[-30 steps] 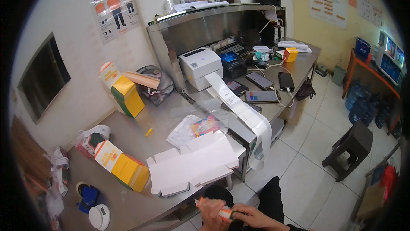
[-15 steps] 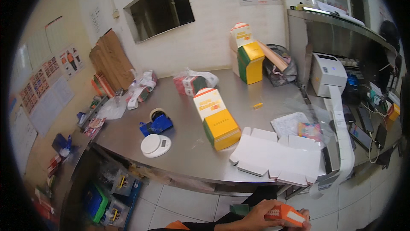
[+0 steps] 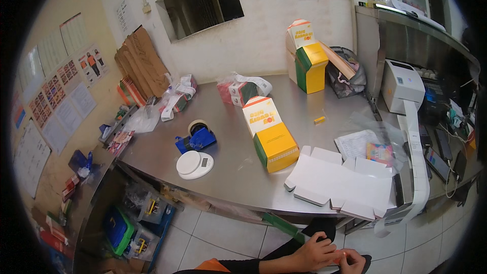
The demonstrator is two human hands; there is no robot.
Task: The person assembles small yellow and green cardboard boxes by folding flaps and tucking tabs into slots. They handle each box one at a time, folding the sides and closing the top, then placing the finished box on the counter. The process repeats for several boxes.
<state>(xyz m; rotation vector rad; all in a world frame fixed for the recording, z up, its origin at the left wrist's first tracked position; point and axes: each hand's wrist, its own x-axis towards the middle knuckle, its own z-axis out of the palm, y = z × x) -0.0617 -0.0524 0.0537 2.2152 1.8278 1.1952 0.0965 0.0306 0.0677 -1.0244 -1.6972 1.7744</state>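
Observation:
Low in the picture, my left hand [image 3: 315,251] and my right hand [image 3: 352,262] come together below the table's front edge. Both have their fingers curled and closed on a green and orange carton [image 3: 284,227]. A long green panel of it sticks out to the left of my left hand, and a bit of orange shows between the fingertips; my hands hide much of the rest. Closest on the table is a stack of flat white unfolded cartons [image 3: 340,180]. A folded yellow, green and white carton [image 3: 276,147] stands left of that stack.
A second yellow carton [image 3: 312,66] stands near the wall. On the steel table [image 3: 228,137] are a white scale [image 3: 195,165], a blue tape dispenser [image 3: 198,138], wrapped packages [image 3: 238,90] and papers [image 3: 355,143]. At right, a label printer [image 3: 404,87] trails a paper strip.
The orange end with its white panel has turned out of sight between my hands, and more of the green panel shows at left. The whole view has shifted slightly.

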